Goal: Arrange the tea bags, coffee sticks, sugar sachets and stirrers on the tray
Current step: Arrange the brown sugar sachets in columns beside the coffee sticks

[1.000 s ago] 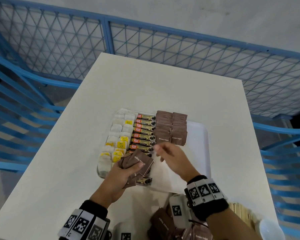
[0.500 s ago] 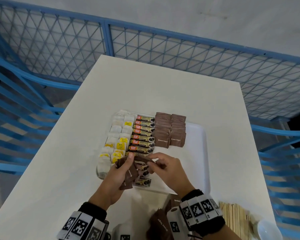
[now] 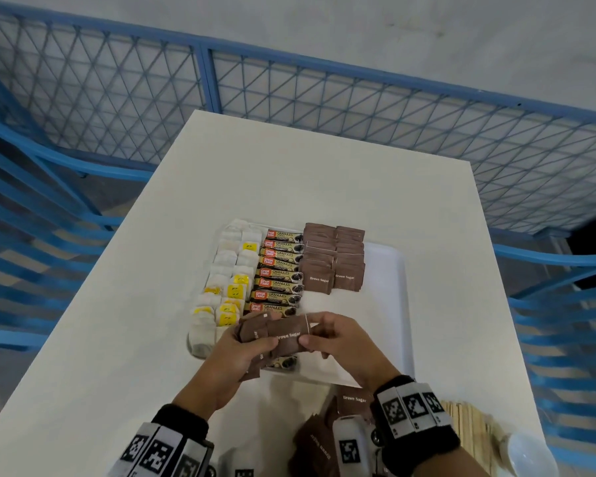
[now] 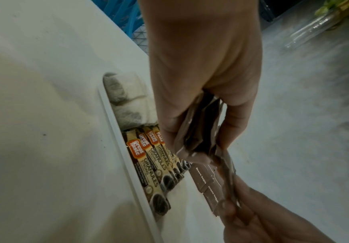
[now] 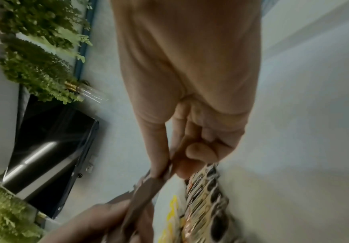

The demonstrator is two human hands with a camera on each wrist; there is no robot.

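Over tray (image 3: 389, 304), left hand (image 3: 236, 356) grips sachet bunch (image 3: 255, 333), right hand (image 3: 338, 339) pinches top sachet (image 3: 288, 333); loose pull w/ weak grip could spill bunch onto coffee sticks (image 3: 279, 273).

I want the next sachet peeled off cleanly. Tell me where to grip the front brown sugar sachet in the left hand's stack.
Pinch the brown sugar sachet by its free right edge, coming from the right, as the right hand does. The left hand covers its left end, leaving that edge exposed.
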